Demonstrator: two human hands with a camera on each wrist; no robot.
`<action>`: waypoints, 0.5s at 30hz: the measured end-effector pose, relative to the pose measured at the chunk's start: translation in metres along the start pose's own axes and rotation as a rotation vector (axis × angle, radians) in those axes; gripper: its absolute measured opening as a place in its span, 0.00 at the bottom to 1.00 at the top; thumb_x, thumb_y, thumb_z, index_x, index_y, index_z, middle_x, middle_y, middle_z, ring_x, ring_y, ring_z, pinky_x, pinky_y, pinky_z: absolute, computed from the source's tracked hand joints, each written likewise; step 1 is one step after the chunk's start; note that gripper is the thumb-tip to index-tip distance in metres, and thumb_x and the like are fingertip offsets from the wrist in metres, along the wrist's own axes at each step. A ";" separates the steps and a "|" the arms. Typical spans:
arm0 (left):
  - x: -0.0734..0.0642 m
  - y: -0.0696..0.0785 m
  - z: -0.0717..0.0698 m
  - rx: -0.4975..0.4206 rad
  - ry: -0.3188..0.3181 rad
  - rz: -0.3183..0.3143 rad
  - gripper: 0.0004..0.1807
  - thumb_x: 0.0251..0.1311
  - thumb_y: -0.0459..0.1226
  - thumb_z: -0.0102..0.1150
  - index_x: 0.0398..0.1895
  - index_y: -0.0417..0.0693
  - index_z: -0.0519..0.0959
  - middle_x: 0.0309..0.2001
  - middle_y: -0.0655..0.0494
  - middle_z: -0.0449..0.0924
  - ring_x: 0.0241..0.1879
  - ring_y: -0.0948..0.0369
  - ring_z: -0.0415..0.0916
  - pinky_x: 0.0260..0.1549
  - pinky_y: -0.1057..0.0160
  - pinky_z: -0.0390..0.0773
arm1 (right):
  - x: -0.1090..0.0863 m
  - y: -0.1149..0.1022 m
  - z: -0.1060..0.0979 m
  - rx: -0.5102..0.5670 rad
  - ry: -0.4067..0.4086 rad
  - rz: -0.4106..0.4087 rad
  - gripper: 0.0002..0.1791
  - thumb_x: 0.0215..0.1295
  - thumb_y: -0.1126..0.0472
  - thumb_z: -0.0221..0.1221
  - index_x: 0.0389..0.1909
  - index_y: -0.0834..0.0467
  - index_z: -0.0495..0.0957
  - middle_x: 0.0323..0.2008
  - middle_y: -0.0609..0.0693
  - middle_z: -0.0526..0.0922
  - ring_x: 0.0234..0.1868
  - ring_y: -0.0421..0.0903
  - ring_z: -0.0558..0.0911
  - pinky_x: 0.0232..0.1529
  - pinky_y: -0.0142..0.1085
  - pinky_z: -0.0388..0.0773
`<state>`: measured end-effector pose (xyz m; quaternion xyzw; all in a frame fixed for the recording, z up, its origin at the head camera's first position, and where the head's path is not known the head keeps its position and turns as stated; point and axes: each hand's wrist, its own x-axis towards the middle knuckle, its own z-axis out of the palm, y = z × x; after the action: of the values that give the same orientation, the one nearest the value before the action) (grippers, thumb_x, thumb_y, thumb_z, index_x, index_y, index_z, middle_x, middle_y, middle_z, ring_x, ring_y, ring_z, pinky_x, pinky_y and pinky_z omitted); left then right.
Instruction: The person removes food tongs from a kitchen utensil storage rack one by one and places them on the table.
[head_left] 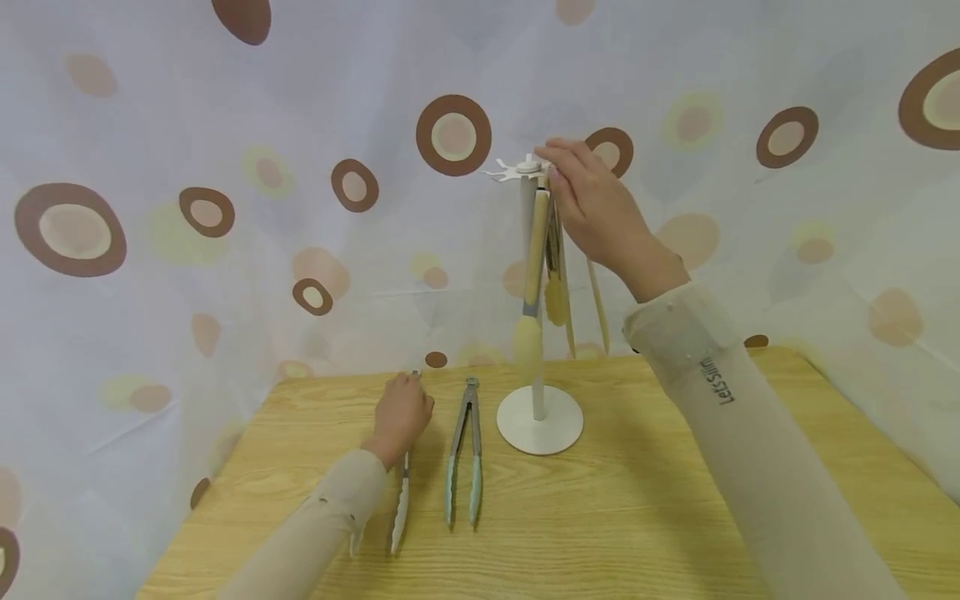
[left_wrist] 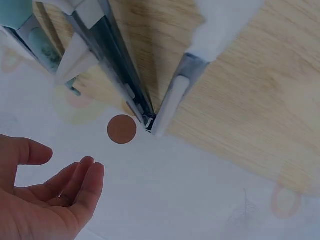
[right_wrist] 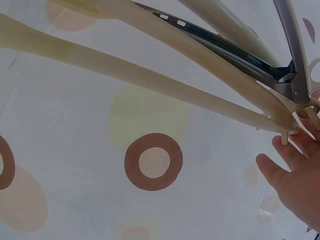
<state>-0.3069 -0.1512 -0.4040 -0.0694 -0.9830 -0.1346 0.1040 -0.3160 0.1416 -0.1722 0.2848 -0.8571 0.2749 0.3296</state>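
Observation:
My right hand [head_left: 600, 208] is raised at the top of a white utensil stand [head_left: 513, 408], its fingers nearly straight beside the hooked top ring [head_left: 510, 173]. In the right wrist view its fingertips [right_wrist: 282, 145] are by the upper ends of hanging beige utensils [right_wrist: 165, 90], thumb apart. Grey-and-cream tongs [head_left: 536, 258] hang on the stand too. Low over the table, my left hand [head_left: 401, 412] is above the hinge end of white-tipped tongs [head_left: 401, 508]. The left wrist view shows this hand [left_wrist: 55, 200] with fingers loosely bent, apart from the tongs.
Teal-tipped tongs [head_left: 465, 450] lie spread on the wooden table [head_left: 637, 517], between the white-tipped tongs and the stand. A pale curtain [head_left: 375, 275] with brown and beige dots hangs behind the table's back edge.

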 end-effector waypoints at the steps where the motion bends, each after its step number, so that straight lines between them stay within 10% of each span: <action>1: 0.000 0.003 -0.002 -0.006 0.015 0.022 0.17 0.67 0.34 0.49 0.50 0.26 0.74 0.42 0.41 0.73 0.42 0.50 0.70 0.34 0.60 0.77 | -0.001 0.000 -0.001 0.007 0.001 -0.002 0.24 0.77 0.58 0.37 0.68 0.60 0.65 0.70 0.55 0.61 0.72 0.52 0.57 0.68 0.47 0.56; 15: 0.011 0.030 -0.031 0.021 0.219 0.400 0.07 0.61 0.28 0.52 0.40 0.33 0.76 0.35 0.46 0.73 0.35 0.51 0.72 0.32 0.61 0.76 | -0.020 0.005 0.013 0.079 0.210 -0.131 0.24 0.75 0.63 0.40 0.69 0.65 0.61 0.70 0.59 0.59 0.72 0.51 0.57 0.69 0.43 0.55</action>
<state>-0.3069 -0.1304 -0.3651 -0.2465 -0.9339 -0.1077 0.2355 -0.3126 0.1427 -0.1964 0.3225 -0.7860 0.3145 0.4235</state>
